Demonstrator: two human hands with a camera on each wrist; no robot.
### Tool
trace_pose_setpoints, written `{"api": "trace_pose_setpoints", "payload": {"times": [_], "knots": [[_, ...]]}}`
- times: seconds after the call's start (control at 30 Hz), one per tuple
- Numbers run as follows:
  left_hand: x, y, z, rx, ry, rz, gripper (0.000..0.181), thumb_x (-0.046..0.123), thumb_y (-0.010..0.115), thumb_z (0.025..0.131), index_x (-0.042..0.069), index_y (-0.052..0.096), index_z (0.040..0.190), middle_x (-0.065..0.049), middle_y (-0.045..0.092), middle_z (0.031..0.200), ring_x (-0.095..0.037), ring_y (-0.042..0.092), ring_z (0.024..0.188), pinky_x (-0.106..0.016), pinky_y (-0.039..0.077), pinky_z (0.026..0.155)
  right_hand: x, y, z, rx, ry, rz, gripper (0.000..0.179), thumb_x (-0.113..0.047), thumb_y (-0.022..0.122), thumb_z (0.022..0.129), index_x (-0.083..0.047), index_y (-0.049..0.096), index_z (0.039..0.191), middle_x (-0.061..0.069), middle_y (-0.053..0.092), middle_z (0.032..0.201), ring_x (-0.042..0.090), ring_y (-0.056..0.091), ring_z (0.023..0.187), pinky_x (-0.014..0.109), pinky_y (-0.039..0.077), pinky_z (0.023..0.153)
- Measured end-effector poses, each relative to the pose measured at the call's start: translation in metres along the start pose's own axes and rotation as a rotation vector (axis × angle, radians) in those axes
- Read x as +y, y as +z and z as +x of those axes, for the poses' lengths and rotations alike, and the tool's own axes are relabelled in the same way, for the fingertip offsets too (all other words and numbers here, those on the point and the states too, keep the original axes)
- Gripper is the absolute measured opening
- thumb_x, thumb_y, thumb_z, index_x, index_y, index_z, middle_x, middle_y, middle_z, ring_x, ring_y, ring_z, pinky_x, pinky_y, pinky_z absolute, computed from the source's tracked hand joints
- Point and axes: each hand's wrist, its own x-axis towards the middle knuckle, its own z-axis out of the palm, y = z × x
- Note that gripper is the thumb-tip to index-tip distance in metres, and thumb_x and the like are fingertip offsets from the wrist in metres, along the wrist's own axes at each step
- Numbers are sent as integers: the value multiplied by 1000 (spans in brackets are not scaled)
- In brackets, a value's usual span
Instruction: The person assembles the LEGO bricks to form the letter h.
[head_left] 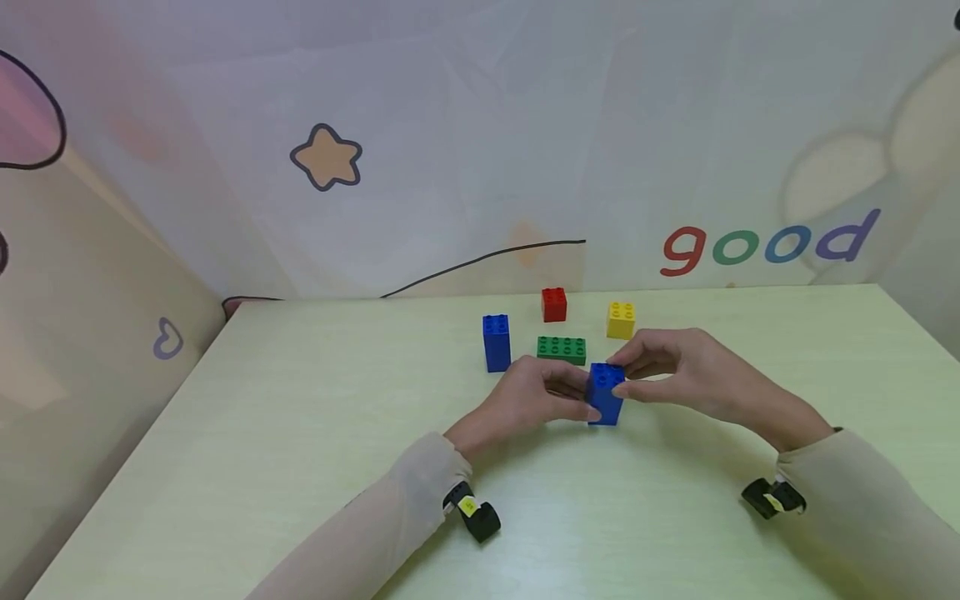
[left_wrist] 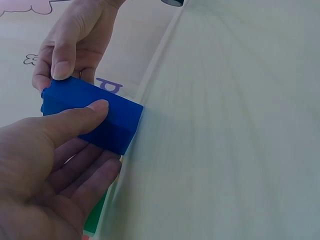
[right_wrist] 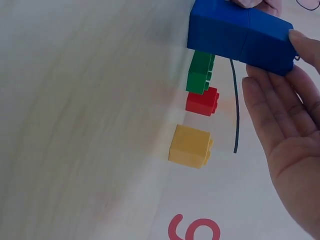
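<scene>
Both hands hold a blue toy brick stack (head_left: 606, 395) upright at the table's middle right, studs upward. A seam across it in the right wrist view shows two bricks joined end to end. My left hand (head_left: 534, 392) grips the lower part, thumb (left_wrist: 95, 111) on the near face and fingers behind. From the other side, my right hand (head_left: 693, 375) pinches the upper part near the studs between thumb (right_wrist: 304, 47) and fingers. Just behind the hands lies a green brick (head_left: 561, 350), partly covered by the left hand in the left wrist view.
A second tall blue stack (head_left: 497, 343) stands left of the green brick. Farther back are a red brick (head_left: 554, 305) and a yellow brick (head_left: 620, 320). A printed backdrop (head_left: 465, 167) rises along the back edge of the pale table (head_left: 300, 433).
</scene>
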Motion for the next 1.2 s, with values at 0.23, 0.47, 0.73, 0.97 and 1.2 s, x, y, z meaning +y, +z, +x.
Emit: {"api": "trace_pose_setpoints", "payload": {"times": [0.23,0.47,0.73,0.97,1.2], "knots": [[-1,-1,-3,3,9,1,36,13,86,91,6,77,126,5,77,110,-6,72,98,-22,57,90,3,1,0,-10,-17,44,32,-19,82,96,-7,73,125,2,77,115,26,73,111,43,59,98],[-1,-2,-3,-3,21,1,37,12,85,92,6,76,127,4,78,111,-6,72,98,-22,57,91,7,-3,1,-52,-23,114,37,-19,81,97,-5,68,128,8,75,122,27,73,113,28,58,95],[-1,-1,-2,-10,13,-12,37,11,85,92,6,76,128,4,78,110,-7,72,98,-22,57,90,20,-5,-1,-132,17,219,44,-17,80,97,0,63,134,14,71,129,31,71,117,29,58,96],[-1,-1,-2,-10,24,-19,37,11,85,92,5,76,127,3,78,110,-7,73,97,-22,58,90,25,-1,0,-162,13,244,42,-14,79,98,3,62,132,16,71,128,32,71,116,32,58,97],[-2,0,-2,-9,23,-13,38,13,85,92,5,76,128,3,78,111,-7,72,98,-22,57,90,26,4,2,-157,13,222,46,-15,82,96,3,61,133,17,71,128,33,71,116,34,58,98]]}}
